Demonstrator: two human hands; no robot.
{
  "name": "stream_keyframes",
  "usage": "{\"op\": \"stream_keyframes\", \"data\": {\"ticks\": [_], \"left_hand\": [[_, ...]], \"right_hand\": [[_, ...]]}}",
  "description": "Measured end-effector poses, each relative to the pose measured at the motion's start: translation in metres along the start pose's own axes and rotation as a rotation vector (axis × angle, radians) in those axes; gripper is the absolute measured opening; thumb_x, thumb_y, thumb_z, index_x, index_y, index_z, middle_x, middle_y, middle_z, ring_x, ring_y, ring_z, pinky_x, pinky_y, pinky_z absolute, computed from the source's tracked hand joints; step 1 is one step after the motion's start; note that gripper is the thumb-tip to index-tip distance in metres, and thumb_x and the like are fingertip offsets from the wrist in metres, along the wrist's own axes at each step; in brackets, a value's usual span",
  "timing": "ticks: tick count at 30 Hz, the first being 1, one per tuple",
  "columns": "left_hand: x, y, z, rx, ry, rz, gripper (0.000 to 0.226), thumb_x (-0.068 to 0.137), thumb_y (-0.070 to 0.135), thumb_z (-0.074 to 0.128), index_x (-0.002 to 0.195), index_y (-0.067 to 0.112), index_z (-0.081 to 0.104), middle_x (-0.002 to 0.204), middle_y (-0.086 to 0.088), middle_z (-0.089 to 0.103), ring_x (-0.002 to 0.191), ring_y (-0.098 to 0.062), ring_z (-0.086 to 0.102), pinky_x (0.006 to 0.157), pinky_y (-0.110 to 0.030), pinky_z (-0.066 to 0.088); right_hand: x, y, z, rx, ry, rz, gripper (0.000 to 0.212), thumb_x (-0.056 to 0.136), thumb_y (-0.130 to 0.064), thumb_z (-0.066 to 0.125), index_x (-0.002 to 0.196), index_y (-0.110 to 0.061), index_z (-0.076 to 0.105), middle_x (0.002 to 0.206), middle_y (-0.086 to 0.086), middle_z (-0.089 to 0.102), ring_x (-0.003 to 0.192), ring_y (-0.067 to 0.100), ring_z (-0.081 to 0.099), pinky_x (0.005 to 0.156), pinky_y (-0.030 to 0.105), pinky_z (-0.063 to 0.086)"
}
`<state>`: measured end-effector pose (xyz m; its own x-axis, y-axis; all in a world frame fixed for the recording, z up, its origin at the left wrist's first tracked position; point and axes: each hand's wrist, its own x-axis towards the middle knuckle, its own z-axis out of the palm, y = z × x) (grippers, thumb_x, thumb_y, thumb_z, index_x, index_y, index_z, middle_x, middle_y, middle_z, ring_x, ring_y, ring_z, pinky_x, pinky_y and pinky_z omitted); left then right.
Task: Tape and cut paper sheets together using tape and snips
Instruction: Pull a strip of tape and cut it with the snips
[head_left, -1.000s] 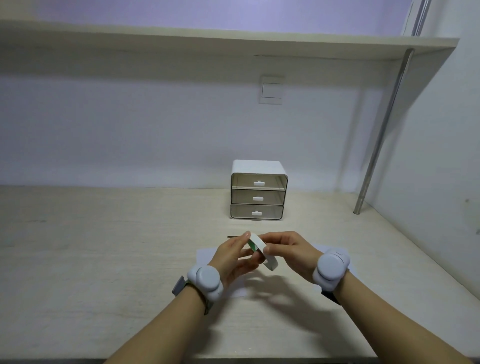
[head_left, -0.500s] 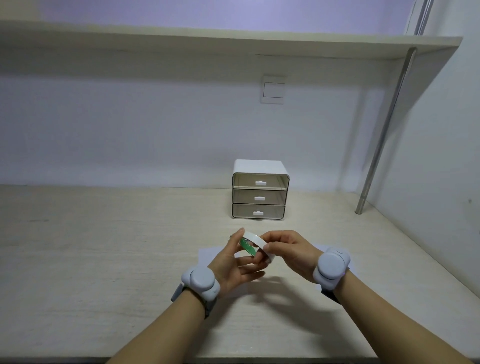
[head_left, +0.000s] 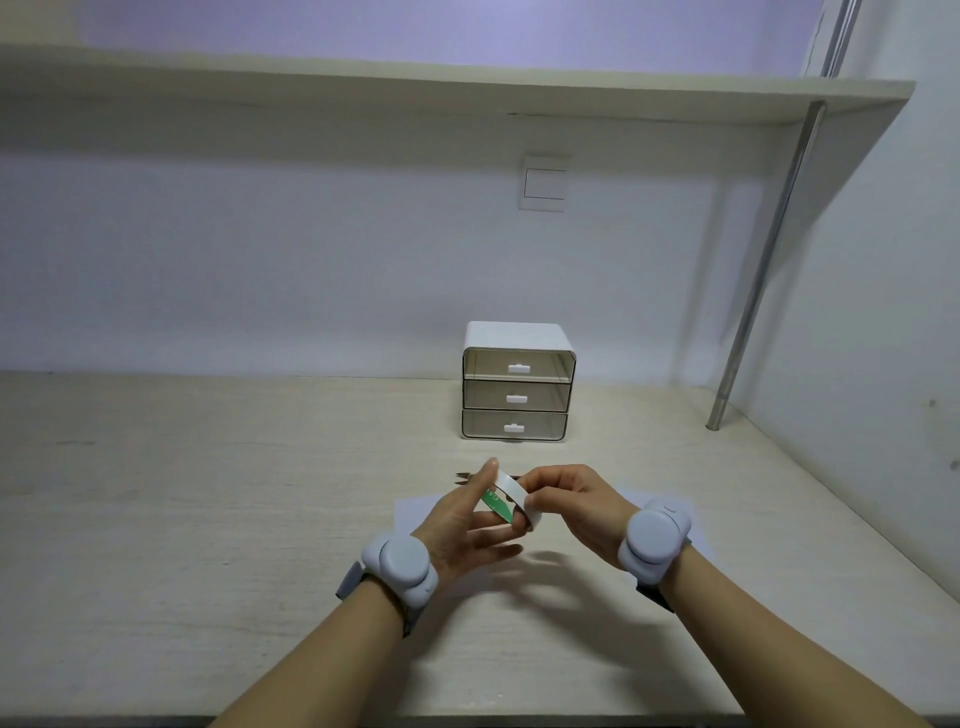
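Holding a white tape roll between both hands, a person works above the tabletop in the one head view. The left hand props the roll from the left with loose fingers; the right hand pinches its rim, probably feeling for the tape's end. Paper lies flat directly beneath the hands. Snips, mostly hidden, rest just beyond the left fingertips, long axis running left to right, nearer the left hand.
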<state>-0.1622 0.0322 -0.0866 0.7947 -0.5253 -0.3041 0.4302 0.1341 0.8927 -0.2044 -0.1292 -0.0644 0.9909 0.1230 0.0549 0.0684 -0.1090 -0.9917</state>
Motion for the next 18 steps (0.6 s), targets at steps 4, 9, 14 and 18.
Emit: {"op": "stream_keyframes", "data": {"ticks": [4, 9, 14, 18], "left_hand": [[-0.0015, 0.0023, 0.0048, 0.035, 0.029, 0.01, 0.05, 0.087, 0.048, 0.059, 0.114, 0.006, 0.065, 0.089, -0.021, 0.07, 0.085, -0.032, 0.066, 0.094, -0.042, 0.053], [-0.0048, 0.0053, 0.0062, -0.08, 0.017, -0.026, 0.047, 0.089, 0.052, 0.055, 0.106, 0.008, 0.058, 0.089, -0.025, 0.069, 0.086, -0.036, 0.067, 0.093, -0.045, 0.053], [-0.0034, 0.0076, 0.0016, -0.07, 0.05, -0.021, 0.053, 0.09, 0.056, 0.051, 0.115, 0.01, 0.056, 0.094, -0.021, 0.069, 0.085, -0.035, 0.068, 0.088, -0.044, 0.055], [0.0, 0.0065, 0.0024, 0.262, 0.252, 0.278, 0.034, 0.091, 0.044, 0.055, 0.113, 0.017, 0.058, 0.116, -0.006, 0.062, 0.109, -0.022, 0.059, 0.092, -0.038, 0.049]], "right_hand": [[0.0005, -0.0046, 0.0065, 0.021, 0.032, 0.016, 0.03, 0.06, -0.005, 0.045, 0.08, 0.005, 0.066, 0.054, 0.009, 0.064, 0.054, 0.015, 0.06, 0.059, 0.023, 0.049], [0.0026, -0.0039, 0.0056, 0.021, 0.032, -0.012, 0.035, 0.06, -0.007, 0.045, 0.084, 0.003, 0.068, 0.066, 0.006, 0.066, 0.075, 0.021, 0.054, 0.074, 0.029, 0.043], [-0.003, 0.0001, 0.0036, -0.002, -0.047, -0.031, 0.027, 0.068, 0.002, 0.058, 0.094, 0.001, 0.068, 0.076, 0.008, 0.07, 0.071, 0.015, 0.065, 0.071, 0.022, 0.051], [-0.0023, 0.0033, 0.0025, -0.033, -0.023, -0.038, 0.02, 0.087, 0.008, 0.057, 0.106, 0.009, 0.063, 0.078, 0.009, 0.072, 0.068, 0.017, 0.066, 0.073, 0.022, 0.052]]}}
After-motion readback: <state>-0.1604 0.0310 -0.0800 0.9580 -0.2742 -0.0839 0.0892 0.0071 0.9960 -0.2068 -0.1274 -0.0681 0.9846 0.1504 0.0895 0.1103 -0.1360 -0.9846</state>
